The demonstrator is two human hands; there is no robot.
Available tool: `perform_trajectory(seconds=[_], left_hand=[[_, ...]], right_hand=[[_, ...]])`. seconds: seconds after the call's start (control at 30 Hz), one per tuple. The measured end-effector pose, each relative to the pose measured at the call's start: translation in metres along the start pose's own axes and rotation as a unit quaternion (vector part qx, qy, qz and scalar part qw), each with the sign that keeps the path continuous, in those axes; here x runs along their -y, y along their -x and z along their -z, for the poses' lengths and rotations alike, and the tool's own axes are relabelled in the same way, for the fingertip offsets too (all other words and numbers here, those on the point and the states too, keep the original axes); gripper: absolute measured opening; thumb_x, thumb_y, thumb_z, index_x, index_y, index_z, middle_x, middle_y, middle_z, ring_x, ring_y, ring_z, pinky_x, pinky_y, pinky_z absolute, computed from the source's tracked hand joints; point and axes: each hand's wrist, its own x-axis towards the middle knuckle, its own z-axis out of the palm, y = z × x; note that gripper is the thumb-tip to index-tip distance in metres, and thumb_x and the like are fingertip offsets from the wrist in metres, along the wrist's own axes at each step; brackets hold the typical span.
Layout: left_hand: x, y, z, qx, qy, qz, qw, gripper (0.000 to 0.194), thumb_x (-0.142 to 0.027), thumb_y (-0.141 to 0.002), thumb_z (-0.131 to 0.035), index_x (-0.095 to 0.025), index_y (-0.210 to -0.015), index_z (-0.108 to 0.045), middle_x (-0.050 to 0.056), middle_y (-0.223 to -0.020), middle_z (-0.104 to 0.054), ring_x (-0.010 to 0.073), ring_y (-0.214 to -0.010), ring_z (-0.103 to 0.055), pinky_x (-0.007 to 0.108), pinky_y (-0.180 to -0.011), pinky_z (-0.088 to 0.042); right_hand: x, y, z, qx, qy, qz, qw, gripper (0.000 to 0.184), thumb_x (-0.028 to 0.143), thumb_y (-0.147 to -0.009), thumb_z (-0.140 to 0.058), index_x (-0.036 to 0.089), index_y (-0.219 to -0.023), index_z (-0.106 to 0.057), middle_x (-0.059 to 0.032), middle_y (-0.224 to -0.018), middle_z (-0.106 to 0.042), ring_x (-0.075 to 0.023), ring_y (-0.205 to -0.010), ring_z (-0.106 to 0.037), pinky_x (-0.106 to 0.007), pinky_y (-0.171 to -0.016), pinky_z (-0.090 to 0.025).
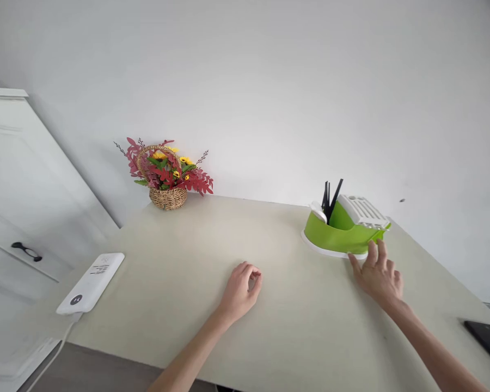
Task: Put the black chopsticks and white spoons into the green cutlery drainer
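The green-and-white boat-shaped organizer (330, 237) stands near the table's (147, 294) far right corner; a shove from the open right hand (378, 276) could slide it off the right edge, spilling its black sticks (335, 199); the left hand (237, 289) curls, contents hidden

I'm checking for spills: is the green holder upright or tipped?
Upright: the green holder stands on its white base, black sticks pointing up.

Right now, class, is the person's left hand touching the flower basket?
No, the left hand is loosely curled over the table, while the flower basket stands well apart from it, near the wall.
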Motion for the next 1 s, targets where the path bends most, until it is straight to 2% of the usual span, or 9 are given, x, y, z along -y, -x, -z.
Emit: perform_trajectory(seconds=[0.17,0.37,0.47,0.57,0.63,0.7,0.8,0.9,1.0], left_hand=[[-0.002,-0.001,0.0,0.004,-0.012,-0.002,1.0,0.017,-0.03,-0.104,-0.05,-0.025,-0.091,-0.06,0.005,-0.096,-0.07,0.0214,-0.091,-0.065,0.04,-0.09,-0.052],[-0.003,-0.004,-0.001,0.01,-0.016,0.011,1.0,0.017,-0.029,-0.104,-0.051,-0.025,-0.09,-0.06,0.004,-0.095,-0.07,0.0213,-0.091,-0.064,0.04,-0.09,-0.051],[-0.005,-0.004,0.0,0.011,-0.019,0.012,1.0,0.017,-0.029,-0.104,-0.052,-0.025,-0.089,-0.06,0.003,-0.094,-0.07,0.0213,-0.091,-0.064,0.04,-0.091,-0.051],[-0.005,-0.004,0.001,0.011,-0.025,0.008,1.0,0.018,-0.03,-0.104,-0.051,-0.024,-0.089,-0.06,0.003,-0.093,-0.07,0.0212,-0.091,-0.064,0.04,-0.093,-0.05],[-0.004,-0.005,0.0,0.01,-0.026,0.004,1.0,0.018,-0.031,-0.104,-0.051,-0.024,-0.09,-0.06,0.003,-0.094,-0.07,0.0212,-0.091,-0.064,0.041,-0.093,-0.049],[-0.002,-0.005,0.0,0.009,-0.026,-0.001,1.0,0.018,-0.031,-0.104,-0.051,-0.024,-0.09,-0.061,0.004,-0.094,-0.07,0.0217,-0.091,-0.065,0.04,-0.092,-0.049],[0.001,-0.007,-0.001,0.007,-0.033,-0.009,0.999,0.018,-0.032,-0.103,-0.052,-0.024,-0.09,-0.062,0.004,-0.094,-0.07,0.0223,-0.092,-0.065,0.04,-0.09,-0.05],[0.002,-0.008,-0.002,0.003,-0.037,-0.012,0.999,0.018,-0.032,-0.103,-0.052,-0.024,-0.089,-0.062,0.004,-0.094,-0.07,0.0224,-0.092,-0.066,0.04,-0.09,-0.05],[0.002,-0.006,-0.002,-0.006,-0.042,-0.015,0.999,0.018,-0.031,-0.102,-0.053,-0.024,-0.089,-0.063,0.004,-0.093,-0.07,0.0225,-0.091,-0.066,0.039,-0.09,-0.05]], right_hand=[[-0.034,-0.025,0.003,0.015,0.007,-0.018,1.0,0.093,0.076,-0.098,-0.017,0.015,-0.169,-0.023,-0.0157,-0.177,-0.018,-0.0549,-0.138,-0.047,-0.072,-0.104,-0.044],[-0.064,-0.046,0.001,0.022,0.01,-0.029,0.999,0.094,0.077,-0.098,-0.019,0.016,-0.17,-0.02,-0.0172,-0.177,-0.015,-0.0546,-0.138,-0.048,-0.07,-0.105,-0.044],[-0.066,-0.047,0.001,0.018,0.009,-0.03,0.999,0.091,0.074,-0.099,-0.022,0.017,-0.17,-0.017,-0.0166,-0.178,-0.012,-0.0512,-0.136,-0.052,-0.068,-0.106,-0.045],[-0.062,-0.039,0.0,0.012,-0.015,-0.039,0.999,0.092,0.069,-0.098,-0.031,0.019,-0.172,-0.008,-0.0158,-0.179,0.0,-0.0487,-0.132,-0.058,-0.063,-0.102,-0.05],[-0.058,-0.03,-0.002,0.016,-0.039,-0.064,0.997,0.094,0.065,-0.098,-0.034,0.019,-0.173,-0.001,-0.0154,-0.179,0.008,-0.0502,-0.133,-0.058,-0.06,-0.099,-0.053],[-0.054,-0.022,-0.004,0.033,-0.051,-0.084,0.995,0.094,0.062,-0.098,-0.033,0.016,-0.172,0.002,-0.0166,-0.179,0.01,-0.0512,-0.139,-0.053,-0.059,-0.101,-0.052],[-0.05,-0.009,-0.011,0.06,-0.044,-0.074,0.994,0.089,0.059,-0.101,-0.025,0.009,-0.172,-0.005,-0.0196,-0.179,0.0,-0.0442,-0.153,-0.038,-0.056,-0.119,-0.038],[-0.047,0.002,-0.018,0.081,-0.028,-0.051,0.995,0.08,0.053,-0.102,-0.017,0.008,-0.167,-0.03,-0.018,-0.175,-0.024,-0.0333,-0.161,-0.025,-0.051,-0.13,-0.018],[-0.043,0.013,-0.021,0.095,-0.016,-0.034,0.995,0.077,0.053,-0.103,-0.015,0.014,-0.164,-0.04,-0.013,-0.174,-0.031,-0.0293,-0.162,-0.02,-0.051,-0.131,-0.014]])
